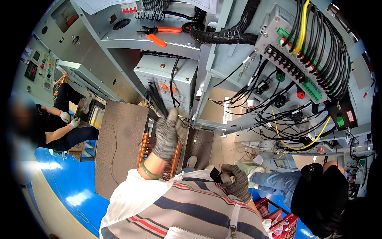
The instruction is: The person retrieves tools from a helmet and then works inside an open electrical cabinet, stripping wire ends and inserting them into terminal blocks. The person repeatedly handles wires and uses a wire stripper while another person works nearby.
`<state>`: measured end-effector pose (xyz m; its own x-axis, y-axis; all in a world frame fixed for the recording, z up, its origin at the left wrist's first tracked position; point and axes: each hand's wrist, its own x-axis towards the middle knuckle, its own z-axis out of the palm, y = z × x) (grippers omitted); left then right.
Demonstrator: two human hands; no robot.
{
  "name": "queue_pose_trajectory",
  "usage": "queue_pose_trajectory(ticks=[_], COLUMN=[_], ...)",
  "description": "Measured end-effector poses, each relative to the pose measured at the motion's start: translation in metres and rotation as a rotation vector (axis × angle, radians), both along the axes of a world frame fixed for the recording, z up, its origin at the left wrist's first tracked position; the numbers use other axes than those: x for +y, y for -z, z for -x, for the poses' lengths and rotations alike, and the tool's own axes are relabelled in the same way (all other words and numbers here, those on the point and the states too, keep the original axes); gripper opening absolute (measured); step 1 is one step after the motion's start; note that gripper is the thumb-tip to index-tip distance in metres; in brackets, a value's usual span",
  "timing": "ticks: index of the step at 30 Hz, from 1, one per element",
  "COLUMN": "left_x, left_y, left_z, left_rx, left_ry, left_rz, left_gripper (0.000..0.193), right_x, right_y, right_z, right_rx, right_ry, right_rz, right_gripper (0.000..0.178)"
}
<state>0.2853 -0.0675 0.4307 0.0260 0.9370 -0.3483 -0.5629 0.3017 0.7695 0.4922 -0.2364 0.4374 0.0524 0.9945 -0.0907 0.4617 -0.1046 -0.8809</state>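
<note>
My left hand [167, 133], in a grey knit glove, is raised in front of the cabinet. Its fingers are closed round a bundle of thin black strips [156, 99], probably cable ties, blurred by motion. Just behind the strips is a light grey box [171, 75] with a black cable down its front. My right hand [237, 182], also gloved, is bent in close to my striped clothing with its fingers curled. A small black piece [215, 175] shows beside those fingers; what they hold I cannot make out.
Orange-handled pliers [157, 35] lie on the metal shelf above. At right, a door panel carries a terminal unit [296, 59] with many black wires. A brown metal plate [119, 147] is at left. One person [59, 119] sits at left; another [318, 195] is close at right.
</note>
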Motion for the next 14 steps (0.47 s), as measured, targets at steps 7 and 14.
queue_pose_trajectory(ticks=[7,14], left_x=[0.116,0.201], left_y=[-0.050,-0.058], left_z=[0.039,0.043], left_rx=[0.552,0.617], left_ry=[-0.201,-0.135], left_rz=[-0.281,-0.034], left_gripper=[0.022,0.043], right_x=[-0.003,-0.005], right_y=[0.004,-0.008], right_z=[0.008,0.005], right_rx=[0.032,0.033], right_ry=[0.011,0.045], right_rz=[0.014,-0.003], right_gripper=[0.024,0.024])
